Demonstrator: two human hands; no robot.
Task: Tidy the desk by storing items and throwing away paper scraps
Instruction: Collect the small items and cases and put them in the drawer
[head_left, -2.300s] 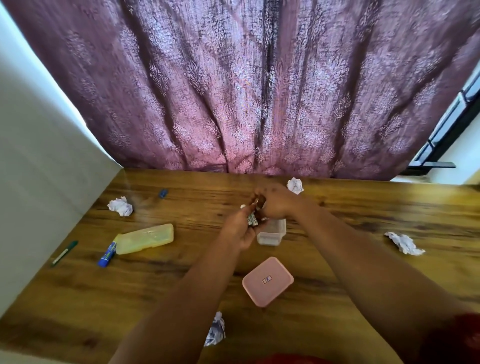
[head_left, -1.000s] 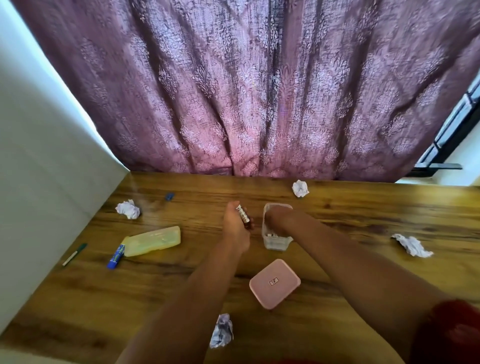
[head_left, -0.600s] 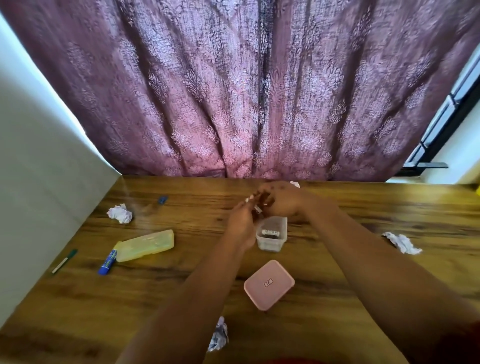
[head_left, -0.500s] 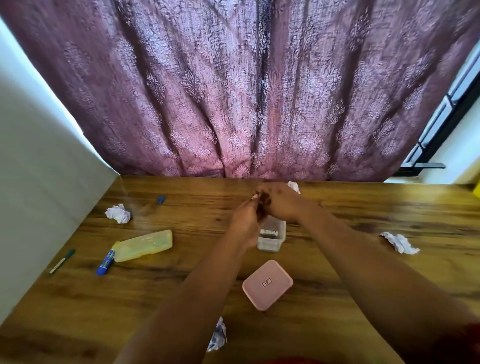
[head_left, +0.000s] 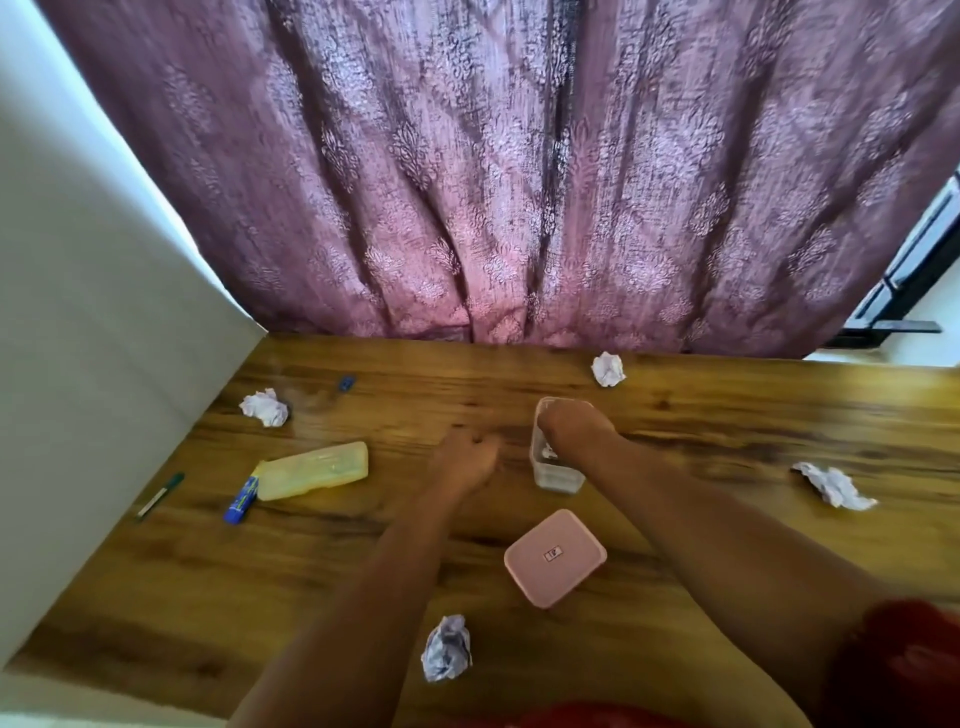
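Clear tub (head_left: 555, 470): small, open-topped, standing upright mid-bench (head_left: 675, 415). The right hand (head_left: 574, 428) reaches down into its mouth and hides most of the inside; something small and pale shows through the near wall, its kind unclear. The fingers are out of sight in the tub, so whether they hold anything cannot be told.

Pink lid (head_left: 555, 557): square, flat on the bench nearer the person, apart from the tub. It carries a small label at centre; the print is too small to read.

Yellow case (head_left: 314, 470): long, translucent, closed, lying left of centre; contents not discernible. A blue glue stick (head_left: 241, 500) lies at its left end; its markings are illegible.

Left hand (head_left: 467, 460): blurred, just left of the tub, fingers loosely curled, nothing visible in it.

Green pen (head_left: 160, 496): at the left edge by the wall.

Paper scraps: four crumpled balls, far left (head_left: 265, 408), far centre (head_left: 608, 369), right (head_left: 834, 486), near edge (head_left: 447, 648).

Small blue item (head_left: 345, 383): far left, too small to identify.
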